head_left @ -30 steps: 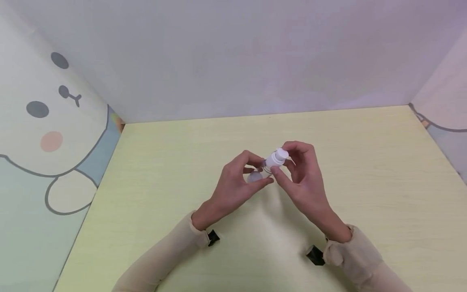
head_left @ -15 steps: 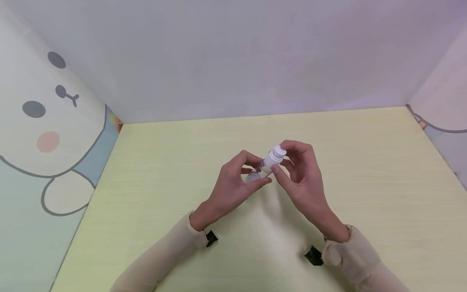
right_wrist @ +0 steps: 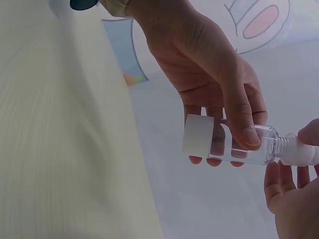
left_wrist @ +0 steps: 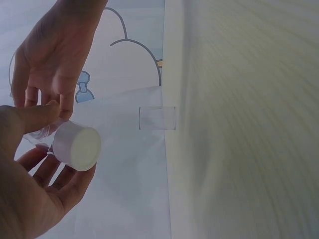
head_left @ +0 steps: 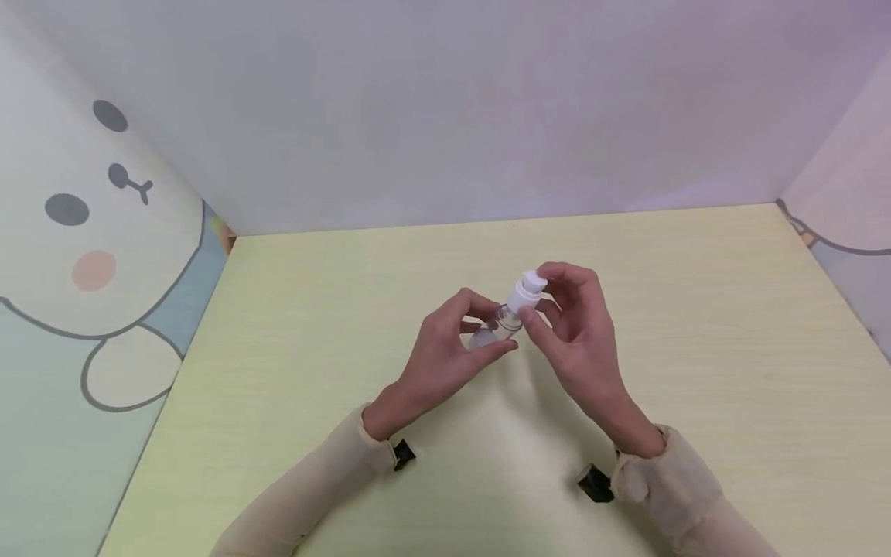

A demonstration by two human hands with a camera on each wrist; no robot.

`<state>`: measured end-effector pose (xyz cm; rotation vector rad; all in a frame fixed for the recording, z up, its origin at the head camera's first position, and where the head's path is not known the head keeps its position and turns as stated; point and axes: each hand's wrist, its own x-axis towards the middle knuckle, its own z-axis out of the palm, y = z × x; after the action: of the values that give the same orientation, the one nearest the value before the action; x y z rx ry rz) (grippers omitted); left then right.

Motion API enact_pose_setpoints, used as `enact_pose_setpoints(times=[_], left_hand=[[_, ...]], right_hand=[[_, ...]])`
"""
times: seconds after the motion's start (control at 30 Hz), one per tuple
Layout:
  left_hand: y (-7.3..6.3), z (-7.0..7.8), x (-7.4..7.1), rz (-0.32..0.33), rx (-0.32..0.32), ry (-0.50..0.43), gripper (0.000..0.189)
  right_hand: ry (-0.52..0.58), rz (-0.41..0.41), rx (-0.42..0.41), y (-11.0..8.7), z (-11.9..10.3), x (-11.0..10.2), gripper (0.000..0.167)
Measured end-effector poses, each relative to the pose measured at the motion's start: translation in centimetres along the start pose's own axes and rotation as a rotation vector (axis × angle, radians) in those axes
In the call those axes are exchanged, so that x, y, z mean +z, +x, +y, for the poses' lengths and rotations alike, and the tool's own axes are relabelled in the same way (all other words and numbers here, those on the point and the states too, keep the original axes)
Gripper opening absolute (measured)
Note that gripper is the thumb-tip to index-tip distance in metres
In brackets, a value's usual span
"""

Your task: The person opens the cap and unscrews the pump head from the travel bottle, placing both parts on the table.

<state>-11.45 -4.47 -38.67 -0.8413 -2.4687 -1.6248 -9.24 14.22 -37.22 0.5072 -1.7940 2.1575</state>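
Observation:
My left hand (head_left: 448, 340) grips a clear bottle (right_wrist: 249, 144) between thumb and fingers. The bottle has a white base (left_wrist: 82, 147) and is tilted, its top toward the upper right in the head view. With thumb and fingers, my right hand (head_left: 581, 340) pinches the white pump head (head_left: 527, 289) at the bottle's mouth. A clear threaded neck shows between pump head and bottle body in the right wrist view. Whether the pump head is still engaged on the thread, I cannot tell. Both hands are raised above the tabletop.
A pale wood-grain table (head_left: 334, 309) spreads beneath the hands. In the left wrist view a clear cylinder (left_wrist: 157, 118) stands on it. A plain wall (head_left: 487, 116) closes the back, with cartoon-printed panels (head_left: 42, 325) at both sides.
The white pump head has shifted slightly up and away from the bottle body, with my right fingers on it. More of the clear neck area shows. My left hand's grip stays about the same.

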Motion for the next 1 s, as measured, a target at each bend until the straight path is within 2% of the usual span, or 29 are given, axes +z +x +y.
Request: enact_pose_setpoints(times=[0.27, 0.73, 0.87, 1.0], left_hand=[[-0.3, -0.2, -0.4, 0.03, -0.022, 0.014, 0.041], [0.2, -0.1, -0.4, 0.026, -0.007, 0.006, 0.042], [0.2, -0.1, -0.5, 0.033, -0.006, 0.007, 0.042], [0.2, -0.1, -0.7, 0.043, 0.002, -0.002, 0.041]], right_hand=[[-0.015, 0.008, 0.025, 0.4, 0.5, 0.3, 0.047], [-0.066, 0.056, 0.029, 1.4, 0.3, -0.1, 0.045], [-0.131, 0.066, 0.061, 1.6, 0.5, -0.2, 0.046], [-0.264, 0.063, 0.12, 1.7, 1.0, -0.4, 0.046]])
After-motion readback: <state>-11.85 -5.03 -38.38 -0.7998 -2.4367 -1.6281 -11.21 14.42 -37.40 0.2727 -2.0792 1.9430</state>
